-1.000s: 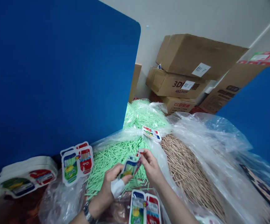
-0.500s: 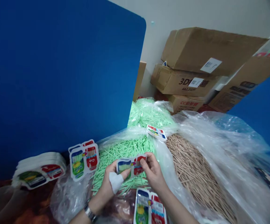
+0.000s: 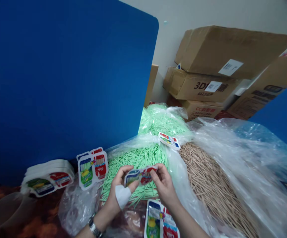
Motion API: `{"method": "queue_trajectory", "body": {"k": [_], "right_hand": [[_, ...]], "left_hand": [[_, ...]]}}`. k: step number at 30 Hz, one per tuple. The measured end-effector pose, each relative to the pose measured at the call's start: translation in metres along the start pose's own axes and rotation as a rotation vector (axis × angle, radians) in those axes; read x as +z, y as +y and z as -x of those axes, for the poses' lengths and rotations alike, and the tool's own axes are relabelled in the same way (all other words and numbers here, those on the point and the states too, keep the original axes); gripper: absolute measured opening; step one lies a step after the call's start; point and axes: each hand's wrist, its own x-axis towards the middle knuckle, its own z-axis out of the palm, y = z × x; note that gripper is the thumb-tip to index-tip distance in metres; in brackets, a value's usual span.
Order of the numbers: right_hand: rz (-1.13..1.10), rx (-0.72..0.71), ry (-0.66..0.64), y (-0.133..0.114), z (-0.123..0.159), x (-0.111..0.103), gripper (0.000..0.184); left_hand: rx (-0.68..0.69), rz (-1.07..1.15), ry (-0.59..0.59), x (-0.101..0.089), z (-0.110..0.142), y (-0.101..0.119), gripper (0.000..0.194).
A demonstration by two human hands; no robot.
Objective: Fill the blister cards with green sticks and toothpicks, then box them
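Packet (image 3: 142,177) above green sticks (image 3: 136,156), blue panel (image 3: 69,79) beyond left, brown sticks (image 3: 213,185) right.

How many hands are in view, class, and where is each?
2: left hand at the left end of the printed pack, right hand at its right end, over green sticks; no others show.

One view: head-worn camera, facing forward and down over the bare forearms (image 3: 186,216), which enter at the bottom edge. Small red, blue and green printed card (image 3: 145,178) sits near, low centre; stacked brown cardboard boxes (image 3: 193,81) farther off, upper right; flat blue upright panel (image 3: 66,82) fills upper left.
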Motion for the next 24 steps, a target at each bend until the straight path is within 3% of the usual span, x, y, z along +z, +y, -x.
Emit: {"method": "queue_trajectory", "body": {"k": [4,7,9,13,18,21,24], "right_hand": [[0.014,0.020,0.002,0.001,-0.001,0.001,0.022],[0.012,0.027,-0.022,0.004,0.003,0.004,0.021],[0.034,0.042,-0.069,0.004,0.007,0.005,0.021],[0.198,0.031,-0.164,0.001,0.016,-0.002,0.025],[0.594,-0.032,-0.373,0.008,0.024,-0.035,0.021],[0.994,-0.079,-0.540,0.029,0.034,-0.058,0.017],[1.348,-0.004,-0.573,0.049,0.046,-0.075,0.025]], "left_hand": [[0.002,-0.058,-0.005,0.000,0.001,0.002,0.013],[-0.059,-0.077,-0.047,0.000,0.005,0.006,0.038],[-0.099,-0.136,-0.084,-0.008,0.010,0.008,0.024],[-0.151,-0.254,-0.038,-0.051,0.018,0.003,0.022],[-0.220,-0.144,0.196,-0.122,0.009,-0.018,0.036],[-0.254,-0.104,0.264,-0.144,-0.002,-0.035,0.046],[-0.184,-0.352,0.305,-0.152,-0.010,-0.049,0.048]]}}
